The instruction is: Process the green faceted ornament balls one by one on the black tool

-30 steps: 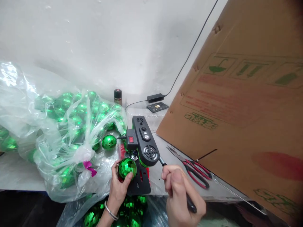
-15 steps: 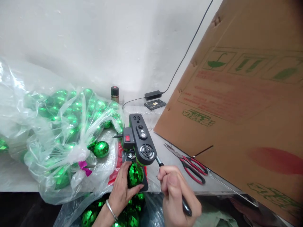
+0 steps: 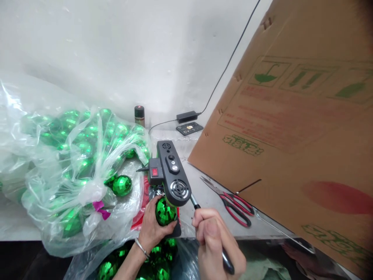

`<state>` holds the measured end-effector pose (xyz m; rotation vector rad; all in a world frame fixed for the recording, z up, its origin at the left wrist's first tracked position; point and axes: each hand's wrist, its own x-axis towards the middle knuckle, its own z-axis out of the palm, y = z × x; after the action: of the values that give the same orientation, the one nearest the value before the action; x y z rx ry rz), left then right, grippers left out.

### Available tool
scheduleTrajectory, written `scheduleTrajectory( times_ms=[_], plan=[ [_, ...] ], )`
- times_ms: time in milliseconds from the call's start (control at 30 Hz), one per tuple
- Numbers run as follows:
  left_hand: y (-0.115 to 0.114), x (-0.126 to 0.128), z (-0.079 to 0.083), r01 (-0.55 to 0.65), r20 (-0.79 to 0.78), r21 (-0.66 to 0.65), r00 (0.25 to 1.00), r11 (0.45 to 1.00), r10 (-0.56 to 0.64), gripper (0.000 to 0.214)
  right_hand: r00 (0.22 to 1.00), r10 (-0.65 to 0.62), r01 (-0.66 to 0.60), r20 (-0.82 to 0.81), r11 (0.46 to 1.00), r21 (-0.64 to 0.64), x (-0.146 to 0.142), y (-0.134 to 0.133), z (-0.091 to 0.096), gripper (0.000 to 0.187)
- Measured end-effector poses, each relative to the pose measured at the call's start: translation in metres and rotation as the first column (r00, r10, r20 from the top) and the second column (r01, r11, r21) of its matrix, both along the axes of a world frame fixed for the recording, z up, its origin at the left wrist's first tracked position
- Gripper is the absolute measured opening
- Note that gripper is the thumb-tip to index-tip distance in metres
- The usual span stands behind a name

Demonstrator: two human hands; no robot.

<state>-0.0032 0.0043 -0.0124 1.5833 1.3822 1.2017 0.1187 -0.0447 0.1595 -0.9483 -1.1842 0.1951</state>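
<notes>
Between the black device [image 3: 175,171] and cardboard box [image 3: 291,132] lie scissors [image 3: 226,196].

Green ball [image 3: 166,210] in left grip [image 3: 152,224]

Look here, the left hand [image 3: 151,227] covers one side of the green ball [image 3: 166,212], the black machine [image 3: 175,175] overlaps its upper edge, and the right hand [image 3: 217,245] hides most of the lever [image 3: 228,262], just the black tip poking out. Over left, the clear bag [image 3: 94,190] blurs its contents and runs out of frame; across right, the cardboard box [image 3: 291,167] is cut off at top and side, its small red print unreadable!
</notes>
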Motion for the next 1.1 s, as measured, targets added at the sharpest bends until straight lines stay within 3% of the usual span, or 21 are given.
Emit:
scheduleTrajectory(
  times_ms=[333, 800, 1100],
  plan=[
    [-0.002, 0.003, -0.005, -0.048, -0.009, 0.031, 0.999, 0.998, 0.048, 0.078, 0.996, -0.092, 0.091, -0.001, 0.986, 0.139, -0.005, 0.009, -0.032, 0.044],
    [-0.003, 0.005, -0.005, -0.037, -0.035, 0.06, 0.999, 0.998, 0.039, 0.076, 0.988, -0.12, 0.13, -0.096, 0.986, 0.101, -0.016, 0.011, -0.021, 0.051],
    [-0.003, 0.005, -0.008, -0.037, -0.046, 0.073, 0.998, 0.997, 0.04, 0.077, 0.986, -0.132, 0.144, -0.102, 0.982, 0.121, -0.017, 0.012, -0.025, 0.055]
  ],
)
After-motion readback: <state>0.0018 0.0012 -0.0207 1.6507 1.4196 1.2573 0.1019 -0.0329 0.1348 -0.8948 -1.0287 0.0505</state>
